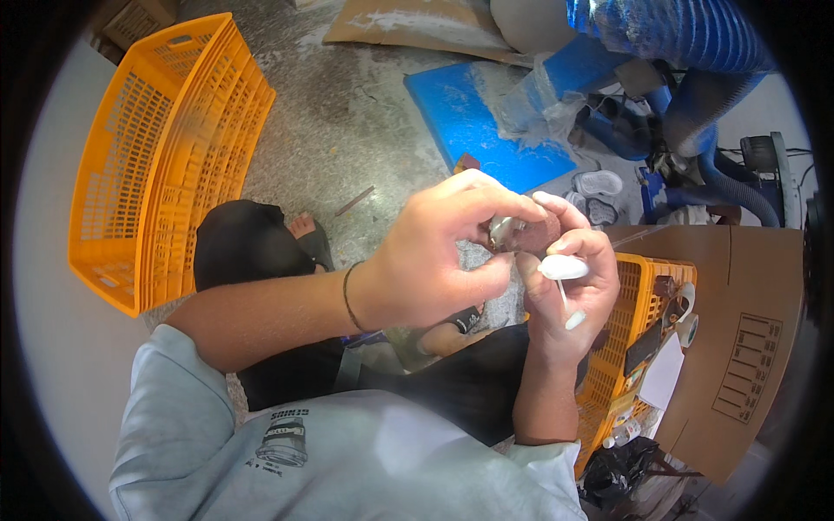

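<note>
In front of my body both hands meet, fingers curled inward. My left hand comes from the left with a dark band on the wrist, and its thumb and fingertips pinch a small glossy piece, largely hidden. My right hand faces me with its palm, its fingertips dusted white. Between the two sets of fingers sits a rounded reddish-brown rough pad, like sandpaper, gripped by the right fingers. Against the curled right fingers shows a smooth white oblong, with a thin pale line leading down to a smaller white bit; I cannot tell whether these are finger covers.
Stacked orange crates stand at the left. Another orange crate holding small items is at my right, beside a cardboard sheet. A blue board lies ahead on the dusty floor, with blue ducting and hoses farther right.
</note>
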A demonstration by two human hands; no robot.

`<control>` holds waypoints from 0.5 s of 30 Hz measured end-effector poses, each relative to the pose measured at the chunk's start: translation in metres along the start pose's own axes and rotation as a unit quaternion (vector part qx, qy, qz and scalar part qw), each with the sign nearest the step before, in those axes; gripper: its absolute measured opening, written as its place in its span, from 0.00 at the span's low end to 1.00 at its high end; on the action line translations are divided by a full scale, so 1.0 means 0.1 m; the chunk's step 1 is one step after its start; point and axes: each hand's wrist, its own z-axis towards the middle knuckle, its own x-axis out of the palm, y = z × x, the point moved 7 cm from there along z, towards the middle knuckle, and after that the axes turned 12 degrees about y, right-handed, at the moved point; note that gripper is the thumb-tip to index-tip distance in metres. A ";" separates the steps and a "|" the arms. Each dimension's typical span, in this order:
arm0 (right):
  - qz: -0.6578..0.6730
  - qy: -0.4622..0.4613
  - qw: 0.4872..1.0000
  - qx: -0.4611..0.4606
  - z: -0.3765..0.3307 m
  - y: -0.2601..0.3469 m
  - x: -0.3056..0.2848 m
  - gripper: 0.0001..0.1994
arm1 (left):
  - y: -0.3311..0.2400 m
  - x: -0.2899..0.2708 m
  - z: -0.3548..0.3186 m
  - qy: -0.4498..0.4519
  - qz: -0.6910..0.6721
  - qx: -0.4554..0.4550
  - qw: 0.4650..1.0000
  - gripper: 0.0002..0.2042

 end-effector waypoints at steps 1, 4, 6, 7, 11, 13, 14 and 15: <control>-0.004 0.001 1.000 0.000 0.00 0.01 0.00 0.17 | -0.01 0.00 0.01 -0.014 0.002 0.009 1.000 0.20; -0.013 0.005 1.000 -0.006 -0.01 0.03 -0.02 0.18 | -0.02 0.00 0.00 -0.019 0.010 0.019 1.000 0.21; -0.016 0.012 1.000 -0.016 0.00 0.05 -0.02 0.18 | -0.02 0.01 0.00 -0.016 0.023 0.019 0.999 0.21; -0.017 0.016 0.999 -0.024 0.00 0.05 -0.02 0.17 | -0.01 0.01 0.00 -0.015 0.018 0.020 1.000 0.21; -0.004 0.028 0.999 -0.043 0.03 0.09 0.01 0.16 | 0.01 0.03 0.00 -0.013 -0.020 0.015 1.000 0.23; 0.011 0.008 0.999 -0.033 0.02 0.09 0.00 0.16 | 0.03 0.04 0.01 -0.003 -0.068 0.009 0.998 0.24; 0.015 -0.004 1.000 -0.021 0.01 0.10 -0.01 0.16 | 0.05 0.03 0.02 -0.003 -0.080 -0.010 0.997 0.24; 0.012 -0.015 1.000 -0.009 0.01 0.10 -0.03 0.16 | 0.07 0.03 0.01 -0.002 -0.099 -0.030 0.995 0.24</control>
